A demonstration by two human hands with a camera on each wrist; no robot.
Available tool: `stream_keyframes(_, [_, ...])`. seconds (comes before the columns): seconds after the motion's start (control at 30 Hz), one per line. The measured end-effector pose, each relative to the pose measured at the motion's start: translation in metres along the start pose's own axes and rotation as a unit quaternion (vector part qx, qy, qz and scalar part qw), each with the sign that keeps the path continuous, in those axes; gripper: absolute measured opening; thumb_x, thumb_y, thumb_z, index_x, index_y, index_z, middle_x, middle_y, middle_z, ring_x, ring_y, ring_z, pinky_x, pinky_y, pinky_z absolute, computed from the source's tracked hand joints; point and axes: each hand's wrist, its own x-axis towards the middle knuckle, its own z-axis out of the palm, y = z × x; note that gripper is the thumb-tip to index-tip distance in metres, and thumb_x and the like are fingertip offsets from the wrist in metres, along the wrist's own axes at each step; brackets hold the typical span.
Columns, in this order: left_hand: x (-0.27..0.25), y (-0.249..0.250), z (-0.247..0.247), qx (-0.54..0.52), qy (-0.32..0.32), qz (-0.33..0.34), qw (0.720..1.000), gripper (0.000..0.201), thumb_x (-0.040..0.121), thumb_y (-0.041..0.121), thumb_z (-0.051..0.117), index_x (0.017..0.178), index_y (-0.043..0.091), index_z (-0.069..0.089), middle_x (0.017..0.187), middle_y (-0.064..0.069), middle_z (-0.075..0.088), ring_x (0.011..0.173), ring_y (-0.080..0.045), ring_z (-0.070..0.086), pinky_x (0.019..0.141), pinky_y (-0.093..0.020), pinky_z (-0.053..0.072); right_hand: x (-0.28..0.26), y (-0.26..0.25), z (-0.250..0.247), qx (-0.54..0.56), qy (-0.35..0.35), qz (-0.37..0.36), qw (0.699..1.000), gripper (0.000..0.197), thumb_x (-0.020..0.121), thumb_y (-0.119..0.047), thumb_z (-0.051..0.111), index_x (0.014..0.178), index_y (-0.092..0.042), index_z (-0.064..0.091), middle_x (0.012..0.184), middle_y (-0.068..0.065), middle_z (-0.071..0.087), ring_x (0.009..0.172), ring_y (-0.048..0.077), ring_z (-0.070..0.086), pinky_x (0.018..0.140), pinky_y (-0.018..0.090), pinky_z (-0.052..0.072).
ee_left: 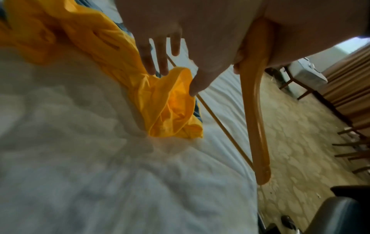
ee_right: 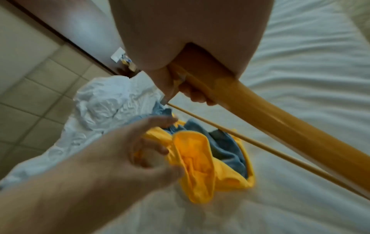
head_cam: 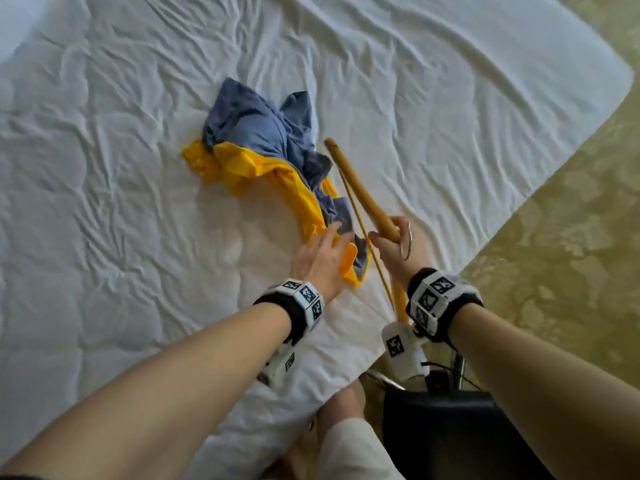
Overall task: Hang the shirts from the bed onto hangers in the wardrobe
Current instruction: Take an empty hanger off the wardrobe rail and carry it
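Observation:
A yellow shirt and a blue shirt lie crumpled together in a heap on the white bed. My left hand reaches over the heap's near end with its fingers spread and fairly straight. In the left wrist view its fingertips touch the folded yellow cloth. My right hand grips a wooden hanger at its middle, the metal hook beside the knuckles. The hanger slants over the bed just right of the shirts. The right wrist view shows the hanger above the yellow and blue cloth.
The bed's edge runs diagonally at the right, with patterned carpet beyond it. A black chair stands close by my right forearm. Wooden chair legs and a curtain show at the right of the left wrist view.

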Motion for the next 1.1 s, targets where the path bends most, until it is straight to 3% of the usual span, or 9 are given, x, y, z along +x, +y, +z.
stream_keyframes(0.07, [0.022, -0.006, 0.012, 0.026, 0.005, 0.001, 1.000, 0.045, 0.091, 0.025, 0.060, 0.135, 0.025, 0.049, 0.144, 0.000, 0.043, 0.120, -0.027, 0.049, 0.086, -0.041, 0.046, 0.011, 0.014, 0.014, -0.028, -0.017, 0.001, 0.999, 0.021, 0.090, -0.019, 0.067, 0.108, -0.015, 0.055, 0.074, -0.005, 0.056, 0.063, 0.003, 0.050, 0.050, 0.010, 0.036])
stream_keyframes(0.17, [0.038, -0.017, 0.019, 0.089, -0.049, -0.001, 0.995, 0.022, 0.096, 0.024, 0.051, 0.116, 0.025, 0.059, 0.120, 0.001, 0.062, 0.116, -0.023, 0.055, 0.089, -0.036, 0.038, 0.022, 0.029, 0.027, -0.028, 0.000, -0.009, 1.000, 0.023, 0.089, -0.007, 0.065, 0.111, -0.008, 0.058, 0.078, 0.001, 0.059, 0.063, 0.001, 0.051, 0.050, 0.009, 0.038])
stream_keyframes(0.27, [0.027, -0.029, 0.017, 0.091, -0.094, -0.010, 0.991, 0.026, 0.098, 0.020, 0.046, 0.121, 0.022, 0.056, 0.116, -0.005, 0.066, 0.113, -0.027, 0.057, 0.090, -0.035, 0.035, 0.023, 0.029, 0.028, -0.058, -0.028, 0.005, 0.998, 0.017, 0.088, -0.011, 0.065, 0.104, -0.011, 0.059, 0.074, -0.001, 0.058, 0.063, 0.012, 0.054, 0.049, 0.012, 0.037])
stream_keyframes(0.43, [-0.008, -0.037, 0.002, 0.037, -0.103, -0.077, 0.991, 0.034, 0.106, 0.038, 0.033, 0.131, 0.024, 0.051, 0.114, -0.015, 0.068, 0.108, -0.037, 0.062, 0.080, -0.038, 0.044, 0.002, 0.016, 0.037, -0.125, -0.113, 0.011, 0.986, 0.034, 0.084, -0.023, 0.072, 0.108, -0.016, 0.050, 0.090, 0.005, 0.063, 0.074, 0.020, 0.060, 0.054, 0.029, 0.041])
stream_keyframes(0.53, [-0.027, -0.041, -0.020, -0.006, -0.038, -0.084, 0.996, 0.034, 0.105, 0.039, 0.034, 0.133, 0.030, 0.051, 0.102, -0.019, 0.070, 0.099, -0.041, 0.064, 0.075, -0.040, 0.046, -0.018, -0.002, 0.055, -0.140, -0.155, -0.037, 0.977, 0.038, 0.082, -0.015, 0.070, 0.113, -0.013, 0.048, 0.099, 0.011, 0.061, 0.086, 0.030, 0.059, 0.065, 0.034, 0.044])
stream_keyframes(0.63, [-0.047, -0.043, -0.046, -0.076, 0.042, -0.108, 0.990, 0.036, 0.105, 0.039, 0.031, 0.125, 0.022, 0.055, 0.092, -0.022, 0.070, 0.089, -0.044, 0.065, 0.071, -0.042, 0.045, -0.037, -0.018, 0.068, -0.156, -0.181, -0.045, 0.970, 0.038, 0.080, -0.014, 0.070, 0.113, -0.013, 0.049, 0.101, 0.014, 0.063, 0.094, 0.032, 0.058, 0.074, 0.041, 0.050])
stream_keyframes(0.83, [-0.091, -0.046, -0.110, -0.158, 0.169, -0.125, 0.965, 0.034, 0.106, 0.032, 0.032, 0.122, 0.013, 0.055, 0.097, -0.023, 0.070, 0.091, -0.045, 0.064, 0.074, -0.043, 0.042, -0.079, -0.062, 0.070, -0.143, -0.145, -0.053, 0.978, 0.025, 0.083, -0.018, 0.066, 0.105, -0.013, 0.055, 0.100, 0.011, 0.065, 0.088, 0.030, 0.062, 0.071, 0.036, 0.050])
stream_keyframes(0.93, [-0.122, -0.056, -0.156, -0.140, 0.230, -0.137, 0.953, 0.041, 0.104, 0.038, 0.028, 0.120, 0.013, 0.057, 0.097, -0.022, 0.070, 0.090, -0.045, 0.063, 0.072, -0.042, 0.043, -0.104, -0.109, 0.062, -0.153, -0.129, -0.116, 0.973, 0.019, 0.082, -0.011, 0.062, 0.100, -0.013, 0.053, 0.086, 0.006, 0.061, 0.073, 0.024, 0.061, 0.055, 0.029, 0.046])
stream_keyframes(1.1, [-0.188, -0.076, -0.259, -0.084, 0.320, -0.114, 0.937, 0.048, 0.095, 0.058, 0.040, 0.094, 0.018, 0.068, 0.084, -0.015, 0.071, 0.083, -0.038, 0.066, 0.069, -0.039, 0.048, -0.152, -0.221, 0.035, -0.218, -0.065, -0.287, 0.931, 0.021, 0.087, -0.012, 0.062, 0.106, -0.011, 0.054, 0.088, 0.005, 0.055, 0.072, 0.023, 0.051, 0.060, 0.028, 0.037])
